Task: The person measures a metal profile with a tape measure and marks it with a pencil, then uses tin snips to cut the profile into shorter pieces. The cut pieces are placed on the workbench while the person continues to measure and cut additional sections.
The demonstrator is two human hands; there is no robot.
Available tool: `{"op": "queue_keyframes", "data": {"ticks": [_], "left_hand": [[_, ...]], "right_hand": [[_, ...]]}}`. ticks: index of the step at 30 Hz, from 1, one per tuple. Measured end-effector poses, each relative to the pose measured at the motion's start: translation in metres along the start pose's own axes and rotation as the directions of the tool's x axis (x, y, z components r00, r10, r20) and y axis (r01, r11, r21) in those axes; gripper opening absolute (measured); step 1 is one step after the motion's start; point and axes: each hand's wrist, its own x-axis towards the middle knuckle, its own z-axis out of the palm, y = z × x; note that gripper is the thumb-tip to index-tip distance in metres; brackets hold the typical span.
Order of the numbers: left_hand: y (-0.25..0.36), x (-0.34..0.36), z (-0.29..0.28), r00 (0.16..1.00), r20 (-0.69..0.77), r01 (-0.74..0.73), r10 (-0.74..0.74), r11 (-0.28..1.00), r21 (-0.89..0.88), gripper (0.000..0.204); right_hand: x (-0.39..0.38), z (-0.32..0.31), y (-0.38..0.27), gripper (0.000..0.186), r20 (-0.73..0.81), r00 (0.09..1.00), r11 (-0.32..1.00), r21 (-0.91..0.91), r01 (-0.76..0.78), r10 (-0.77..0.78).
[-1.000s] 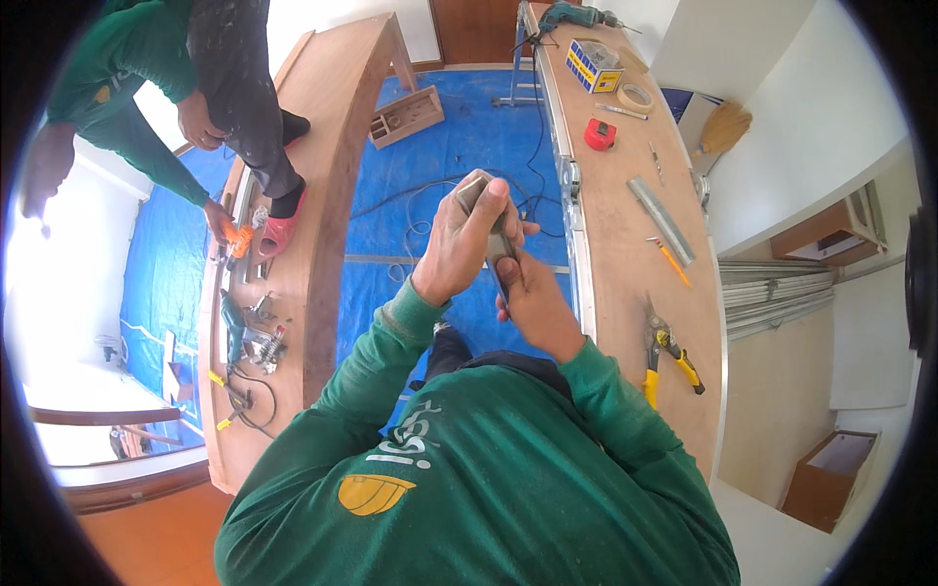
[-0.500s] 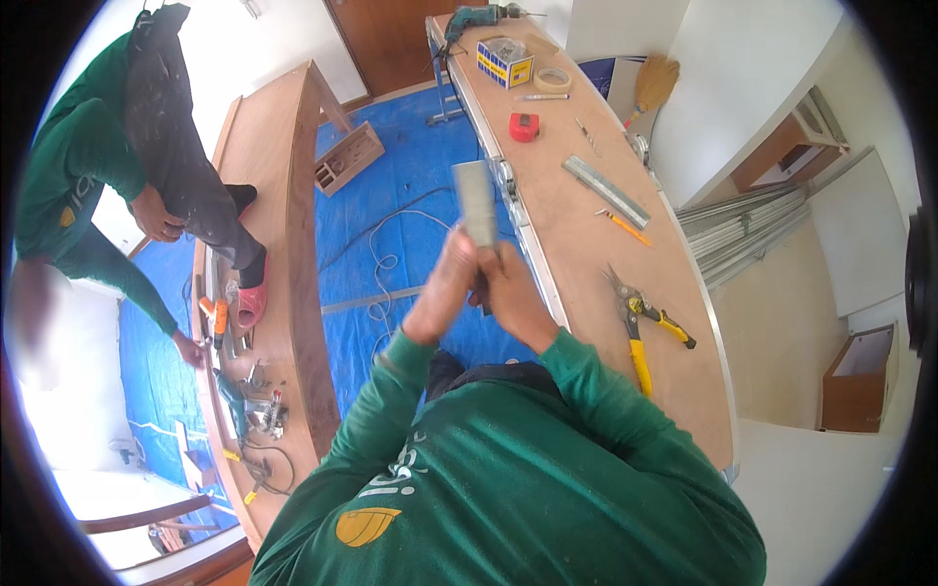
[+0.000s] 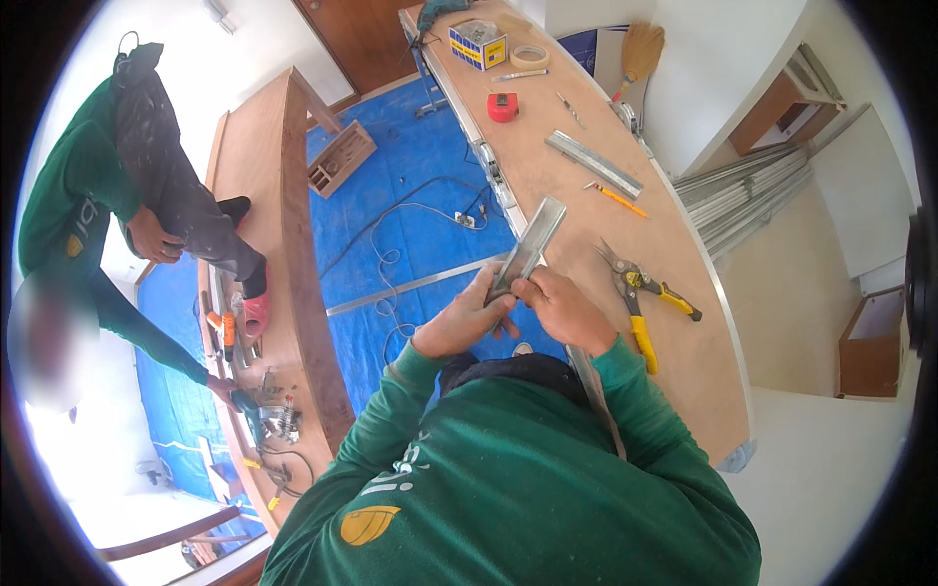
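Note:
A short piece of metal channel (image 3: pixel 532 239) is held in front of me by both hands, tilted up and to the right beside the workbench edge. My left hand (image 3: pixel 461 320) grips its lower end from the left. My right hand (image 3: pixel 569 311) closes on the same end from the right, thumb and fingers against the metal. On the workbench (image 3: pixel 684 376) to my right, yellow-handled tin snips (image 3: pixel 639 283) lie slightly open. Beyond them are an orange pencil-like tool (image 3: pixel 618 199) and another metal channel piece (image 3: pixel 594 164).
Farther along sit a red tape measure (image 3: pixel 502 106), tape roll (image 3: pixel 530 57), box (image 3: pixel 495 54) and drill bit (image 3: pixel 571 110). Cables (image 3: pixel 386 256) cross the blue floor sheet (image 3: pixel 366 225). At left, a co-worker's hand (image 3: pixel 221 387) touches a green power tool (image 3: pixel 247 415) near a wooden bench (image 3: pixel 293 234).
The channel piece has swung from near upright to leaning right, toward the workbench. My hands have moved slightly lower. The co-worker's reaching hand has moved down to the green power tool.

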Motion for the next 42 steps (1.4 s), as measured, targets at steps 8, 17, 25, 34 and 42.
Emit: {"op": "queue_keyframes", "data": {"ticks": [8, 17, 25, 34, 42], "left_hand": [[0.002, -0.002, 0.0, 0.987, -0.083, 0.146, -0.137, 0.984, 0.104, 0.039], [0.002, -0.003, -0.004, 0.973, -0.146, 0.186, -0.176, 0.981, 0.057, 0.053], [-0.045, 0.001, -0.003, 0.973, -0.001, 0.228, -0.229, 0.972, -0.055, 0.045], [-0.067, 0.002, 0.031, 0.978, -0.104, 0.172, -0.18, 0.982, -0.079, 0.035], [-0.078, -0.005, 0.03, 0.958, -0.258, 0.038, -0.121, 0.952, -0.305, 0.03]], "right_hand": [[-0.016, -0.047, -0.022, 0.036, 0.05, 0.996, 0.941, -0.334, -0.051, 0.072], [-0.006, -0.063, -0.041, 0.022, -0.142, 0.971, 0.976, -0.137, 0.172, -0.191], [0.017, -0.039, -0.029, 0.024, -0.107, 0.987, 0.968, -0.23, 0.096, -0.123], [0.045, -0.036, -0.031, 0.024, -0.004, 0.989, 0.951, -0.276, 0.14, -0.147], [0.05, -0.05, -0.02, 0.021, -0.085, 0.988, 0.937, -0.337, 0.095, -0.131]]}}
